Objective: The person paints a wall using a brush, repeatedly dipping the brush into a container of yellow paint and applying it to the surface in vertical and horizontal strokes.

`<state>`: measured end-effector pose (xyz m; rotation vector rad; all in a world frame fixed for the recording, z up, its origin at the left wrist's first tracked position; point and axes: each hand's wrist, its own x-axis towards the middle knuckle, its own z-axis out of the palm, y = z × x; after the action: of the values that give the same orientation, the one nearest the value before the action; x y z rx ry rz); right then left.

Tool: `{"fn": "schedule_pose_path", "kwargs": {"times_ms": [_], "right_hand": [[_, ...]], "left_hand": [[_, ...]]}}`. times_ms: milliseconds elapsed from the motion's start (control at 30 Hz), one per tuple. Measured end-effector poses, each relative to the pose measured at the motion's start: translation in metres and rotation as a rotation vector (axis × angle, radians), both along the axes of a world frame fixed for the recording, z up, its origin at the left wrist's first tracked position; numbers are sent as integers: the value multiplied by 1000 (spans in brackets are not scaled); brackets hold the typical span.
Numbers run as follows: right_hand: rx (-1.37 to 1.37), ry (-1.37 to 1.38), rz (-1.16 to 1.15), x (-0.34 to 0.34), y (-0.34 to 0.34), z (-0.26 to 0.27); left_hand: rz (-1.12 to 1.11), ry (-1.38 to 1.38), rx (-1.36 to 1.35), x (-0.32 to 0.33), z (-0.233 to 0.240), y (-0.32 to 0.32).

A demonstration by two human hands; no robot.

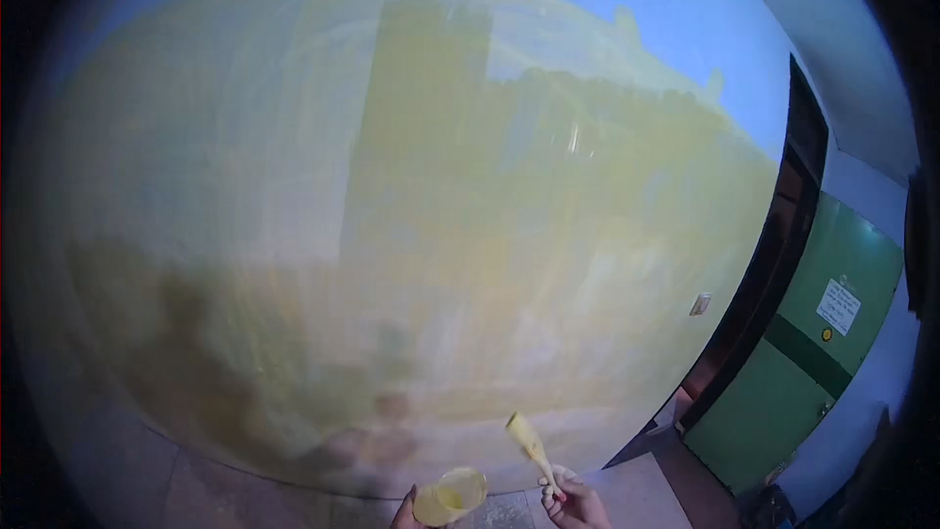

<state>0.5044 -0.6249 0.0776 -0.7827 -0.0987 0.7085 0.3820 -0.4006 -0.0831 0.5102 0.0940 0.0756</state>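
In front of me rises a wall (pixel 455 198) with uneven yellow-green paint over pale blue. At the bottom edge, my left hand (pixel 406 510) holds a translucent cup (pixel 453 497) with yellow paint in it, tilted so its mouth shows. To its right, my right hand (pixel 573 498) grips the handle of a paintbrush (pixel 525 438), its yellow-coated head pointing up and left. The brush is apart from the cup. Whether its tip touches the wall I cannot tell. Pale paint marks the fingers of my right hand.
A dark doorway (pixel 764 264) with a green door (pixel 830 308) stands at the right; a paper sheet bearing writing is on the door. A small switch plate (pixel 700 304) sits on the wall beside the doorway. Floor tiles (pixel 631 488) run along the wall's foot. Shadows fall on the wall's lower left.
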Motion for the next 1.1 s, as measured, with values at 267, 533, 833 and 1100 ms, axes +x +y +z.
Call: {"fn": "schedule_pose_path", "kwargs": {"times_ms": [267, 533, 833, 1100], "right_hand": [[-409, -646, 63, 79, 42, 48], [-602, -1772, -545, 150, 167, 247], [-830, -2063, -1306, 249, 211, 433], [-1131, -2138, -1387, 278, 233, 447]], "left_hand": [[56, -128, -336, -5, -22, 25], [407, -17, -380, -21, 6, 38], [558, -138, -456, 39, -31, 27], [541, -84, -504, 74, -38, 32]]}}
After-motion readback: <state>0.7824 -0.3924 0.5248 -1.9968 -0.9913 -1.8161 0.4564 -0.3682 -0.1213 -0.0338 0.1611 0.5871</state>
